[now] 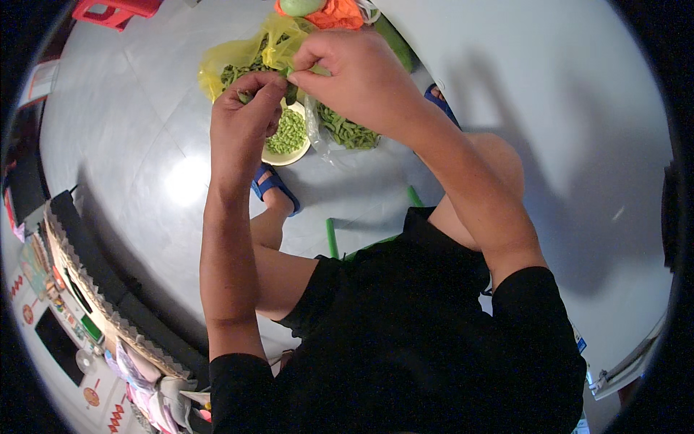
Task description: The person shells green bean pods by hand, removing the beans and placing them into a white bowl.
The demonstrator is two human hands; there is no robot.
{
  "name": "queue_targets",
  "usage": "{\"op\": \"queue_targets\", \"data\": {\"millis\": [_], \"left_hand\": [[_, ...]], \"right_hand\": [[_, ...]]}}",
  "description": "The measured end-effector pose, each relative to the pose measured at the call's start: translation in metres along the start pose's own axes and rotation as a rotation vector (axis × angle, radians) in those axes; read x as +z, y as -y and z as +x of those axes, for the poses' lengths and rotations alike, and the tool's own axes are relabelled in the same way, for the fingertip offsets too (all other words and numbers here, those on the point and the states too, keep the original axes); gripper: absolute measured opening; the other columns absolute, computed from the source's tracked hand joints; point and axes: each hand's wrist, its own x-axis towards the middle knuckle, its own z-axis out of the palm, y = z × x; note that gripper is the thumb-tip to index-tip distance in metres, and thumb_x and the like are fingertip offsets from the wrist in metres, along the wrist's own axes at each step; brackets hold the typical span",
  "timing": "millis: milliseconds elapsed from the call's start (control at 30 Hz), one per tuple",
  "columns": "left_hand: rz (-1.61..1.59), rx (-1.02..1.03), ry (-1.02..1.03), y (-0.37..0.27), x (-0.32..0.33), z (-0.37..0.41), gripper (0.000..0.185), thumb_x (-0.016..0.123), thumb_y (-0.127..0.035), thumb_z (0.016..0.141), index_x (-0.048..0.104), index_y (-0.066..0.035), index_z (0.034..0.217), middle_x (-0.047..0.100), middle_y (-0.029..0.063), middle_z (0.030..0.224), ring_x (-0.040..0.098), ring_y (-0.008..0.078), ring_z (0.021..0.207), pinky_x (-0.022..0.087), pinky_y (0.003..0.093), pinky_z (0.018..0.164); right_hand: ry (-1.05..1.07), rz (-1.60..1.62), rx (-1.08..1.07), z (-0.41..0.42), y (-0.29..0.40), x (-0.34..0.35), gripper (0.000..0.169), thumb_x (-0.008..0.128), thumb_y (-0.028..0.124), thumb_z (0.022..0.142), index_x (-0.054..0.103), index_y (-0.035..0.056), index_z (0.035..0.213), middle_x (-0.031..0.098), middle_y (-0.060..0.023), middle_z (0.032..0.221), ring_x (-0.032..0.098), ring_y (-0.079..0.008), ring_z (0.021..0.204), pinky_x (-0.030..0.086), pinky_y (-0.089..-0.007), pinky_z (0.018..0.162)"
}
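My left hand [249,106] and my right hand [355,73] meet at the fingertips over the vegetables on the floor. A green bean pod [288,71] is pinched between them, partly covered by the fingers. Another bit of pod [245,97] shows in the curl of my left hand. Below the hands stands a pale bowl [286,161] with shelled green beans [287,134] in it, its left side hidden by my left hand. Behind is a yellow plastic bag [210,61] of pods. A clear plastic bag [319,130] with more pods [352,133] lies right of the bowl.
An orange bag [344,15] and a pale green melon or gourd [301,6] lie at the far side. A long green gourd [394,43] is beside my right hand. Blue sandals [275,187] are on my feet. A red plastic stool [116,12] stands far left.
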Motion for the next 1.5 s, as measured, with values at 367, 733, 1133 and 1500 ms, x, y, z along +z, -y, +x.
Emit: {"op": "queue_targets", "data": {"millis": [367, 733, 1133, 1500], "left_hand": [[0.36, 0.28, -0.111, 0.007, 0.011, 0.006, 0.015, 0.065, -0.01, 0.082, 0.066, 0.003, 0.09, 0.064, 0.0024, 0.076, 0.057, 0.0083, 0.072, 0.046, 0.0221, 0.069], [-0.27, -0.088, 0.015, 0.003, -0.009, 0.009, 0.014, 0.063, -0.017, 0.085, 0.059, -0.004, 0.089, 0.05, -0.0015, 0.064, 0.042, 0.005, 0.05, 0.03, 0.0187, 0.043], [-0.34, -0.092, -0.007, -0.003, -0.013, 0.005, 0.015, 0.062, -0.018, 0.085, 0.057, -0.006, 0.079, 0.048, -0.0028, 0.06, 0.039, 0.0048, 0.048, 0.029, 0.0194, 0.041], [-0.418, -0.157, 0.076, 0.003, -0.01, 0.005, 0.013, 0.065, -0.021, 0.083, 0.062, -0.008, 0.082, 0.054, -0.0035, 0.064, 0.045, 0.0048, 0.048, 0.033, 0.0198, 0.041]], "right_hand": [[-0.024, -0.134, -0.009, -0.003, -0.008, 0.005, 0.017, 0.058, 0.02, 0.074, 0.06, 0.003, 0.069, 0.06, -0.0161, 0.063, 0.061, -0.0357, 0.062, 0.048, -0.0466, 0.058], [0.126, 1.155, 0.725, 0.003, -0.003, -0.01, 0.009, 0.045, 0.012, 0.081, 0.051, 0.0058, 0.079, 0.048, -0.0021, 0.069, 0.046, -0.0085, 0.054, 0.031, -0.0201, 0.038], [0.33, 1.175, 0.809, 0.0, 0.001, 0.005, 0.015, 0.056, 0.019, 0.086, 0.054, 0.0044, 0.089, 0.045, 0.0012, 0.071, 0.042, -0.0058, 0.053, 0.028, -0.0165, 0.039], [0.259, 0.474, 0.5, -0.004, 0.002, 0.017, 0.029, 0.059, 0.024, 0.089, 0.06, 0.0032, 0.069, 0.046, 0.0069, 0.055, 0.041, -0.0024, 0.051, 0.03, -0.0242, 0.041]]}}
